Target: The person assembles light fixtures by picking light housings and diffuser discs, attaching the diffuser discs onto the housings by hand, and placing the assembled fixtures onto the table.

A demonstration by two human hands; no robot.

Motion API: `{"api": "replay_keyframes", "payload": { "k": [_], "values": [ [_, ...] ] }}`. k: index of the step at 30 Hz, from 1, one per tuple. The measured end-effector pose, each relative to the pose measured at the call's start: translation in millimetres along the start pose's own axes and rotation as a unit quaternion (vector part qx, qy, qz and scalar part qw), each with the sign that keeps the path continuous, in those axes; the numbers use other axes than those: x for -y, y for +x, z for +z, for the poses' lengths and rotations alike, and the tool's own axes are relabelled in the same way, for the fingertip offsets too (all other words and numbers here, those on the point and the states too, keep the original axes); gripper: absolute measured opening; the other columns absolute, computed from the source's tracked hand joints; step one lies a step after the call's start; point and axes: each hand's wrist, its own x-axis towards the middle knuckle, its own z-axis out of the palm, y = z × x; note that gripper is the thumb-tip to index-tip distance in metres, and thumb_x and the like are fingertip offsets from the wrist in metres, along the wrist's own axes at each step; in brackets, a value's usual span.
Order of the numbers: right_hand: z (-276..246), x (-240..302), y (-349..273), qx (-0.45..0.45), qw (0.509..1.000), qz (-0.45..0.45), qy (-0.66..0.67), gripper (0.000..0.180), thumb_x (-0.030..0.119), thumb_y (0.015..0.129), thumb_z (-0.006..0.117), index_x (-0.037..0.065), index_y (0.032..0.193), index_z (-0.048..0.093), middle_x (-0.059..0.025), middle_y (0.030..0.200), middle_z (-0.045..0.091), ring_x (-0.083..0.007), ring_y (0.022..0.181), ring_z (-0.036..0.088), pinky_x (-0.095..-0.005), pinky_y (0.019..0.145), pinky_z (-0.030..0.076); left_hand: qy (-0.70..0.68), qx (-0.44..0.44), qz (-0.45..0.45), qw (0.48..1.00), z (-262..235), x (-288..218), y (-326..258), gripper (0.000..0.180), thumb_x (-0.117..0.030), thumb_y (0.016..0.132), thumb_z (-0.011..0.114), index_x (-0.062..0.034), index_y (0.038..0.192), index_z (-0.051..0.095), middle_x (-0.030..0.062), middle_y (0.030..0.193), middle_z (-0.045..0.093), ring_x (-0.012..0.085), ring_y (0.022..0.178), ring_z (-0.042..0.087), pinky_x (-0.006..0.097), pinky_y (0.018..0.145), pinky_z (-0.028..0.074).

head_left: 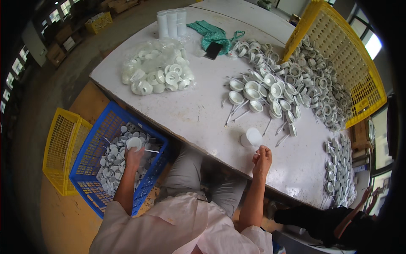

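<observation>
Over the blue crate [91,169], left hand [134,157]: fingers pinch a round white cap [134,143] at their tips, its open face turned up, above the loose caps in the crate.
Right hand [262,160]: fingers curled together at the table edge, just below a short white cup [251,137] lying on its side; contact unclear.
Surface: white table [198,110] strewn with white parts.
Room: yellow floor, yellow crates.
</observation>
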Motion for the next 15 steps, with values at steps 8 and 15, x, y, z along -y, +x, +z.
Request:
{"api": "replay_keyframes", "payload": {
  "k": [8, 15],
  "values": [
    [-18, -15, 13, 0.008, 1.0, 0.003, 0.027, 0.026, 0.025, 0.091, 0.056, 0.012, 0.071, 0.046, 0.0046, 0.059, 0.042, -0.0022, 0.048, 0.036, -0.0164, 0.042, 0.027, -0.034, -0.241, -0.009, 0.97, -171, 5, 24, 0.05, -0.02, 0.087, 0.055, -0.0129, 0.131, 0.033, 0.0123, 0.12, 0.048, 0.0356, 0.099, 0.059, 0.041, 0.072, 0.052],
    [1, -5, 7, 0.022, 0.998, 0.029, 0.053, 0.021, 0.019, 0.089, 0.058, 0.011, 0.072, 0.048, 0.002, 0.062, 0.049, -0.0054, 0.05, 0.045, -0.0171, 0.045, 0.036, 0.224, -0.121, -0.138, 0.957, -176, 83, 12, 0.044, -0.015, 0.083, 0.061, -0.0054, 0.124, 0.047, 0.0085, 0.091, 0.06, 0.0195, 0.071, 0.063, 0.032, 0.058, 0.051]
  ]
}}
